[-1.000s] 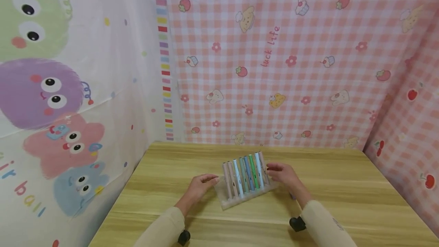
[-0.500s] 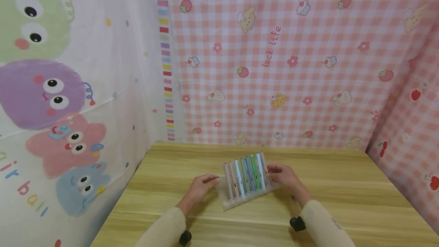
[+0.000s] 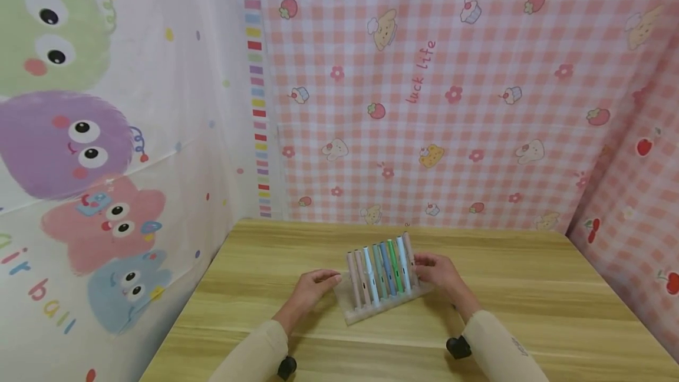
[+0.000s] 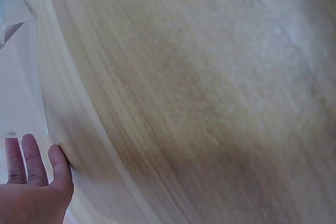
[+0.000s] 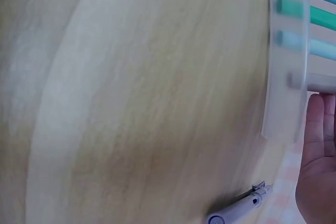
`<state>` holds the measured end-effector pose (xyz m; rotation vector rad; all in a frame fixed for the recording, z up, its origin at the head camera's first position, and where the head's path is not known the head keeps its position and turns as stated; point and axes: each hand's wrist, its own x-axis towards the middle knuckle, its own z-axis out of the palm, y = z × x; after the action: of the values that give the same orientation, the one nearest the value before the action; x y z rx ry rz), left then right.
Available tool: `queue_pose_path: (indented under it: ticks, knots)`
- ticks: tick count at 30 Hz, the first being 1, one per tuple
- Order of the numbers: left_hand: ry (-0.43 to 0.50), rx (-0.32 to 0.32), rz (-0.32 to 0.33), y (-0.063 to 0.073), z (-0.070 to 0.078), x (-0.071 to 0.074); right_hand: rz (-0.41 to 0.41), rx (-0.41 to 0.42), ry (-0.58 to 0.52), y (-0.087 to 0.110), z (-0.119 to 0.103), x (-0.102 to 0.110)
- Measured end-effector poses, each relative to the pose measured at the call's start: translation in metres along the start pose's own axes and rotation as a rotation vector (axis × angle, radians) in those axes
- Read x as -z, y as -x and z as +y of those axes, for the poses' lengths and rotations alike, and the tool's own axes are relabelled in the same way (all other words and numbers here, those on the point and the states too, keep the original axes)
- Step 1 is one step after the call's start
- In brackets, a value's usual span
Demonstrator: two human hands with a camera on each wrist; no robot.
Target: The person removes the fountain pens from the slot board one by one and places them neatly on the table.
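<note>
A clear plastic pen rack (image 3: 366, 315) stands tilted on the wooden table with several pens in a row, in pinkish, pale blue, teal, blue and green. My left hand (image 3: 313, 289) is at its left edge, fingertips right at the upper left corner. In the left wrist view the fingers of the left hand (image 4: 37, 182) look straight. At the right end, my right hand (image 3: 437, 271) pinches the last pinkish pen (image 3: 408, 246), which leans slightly and reaches above its neighbours. The lower end of that pen (image 5: 299, 80) shows behind the clear rack front.
A lilac-grey pen with a clip (image 5: 236, 209) lies on the table (image 3: 530, 287) beneath the right wrist. A pink checked cloth (image 3: 477, 122) hangs behind the table, and a white printed cloth (image 3: 185, 105) hangs at the left.
The right hand has closed in on the rightmost pinkish pen, whose top has risen slightly. The left hand remains at the rack's left edge.
</note>
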<state>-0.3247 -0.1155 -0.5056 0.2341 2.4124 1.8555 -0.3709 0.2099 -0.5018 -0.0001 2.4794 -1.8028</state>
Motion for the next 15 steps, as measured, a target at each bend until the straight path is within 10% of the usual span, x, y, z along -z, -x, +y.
queue_pose_path:
  ticks: [15]
  knots:
    - [0.012, 0.011, -0.009, -0.007, -0.011, 0.001, 0.02, 0.032, -0.139, 0.004, -0.011, 0.026]
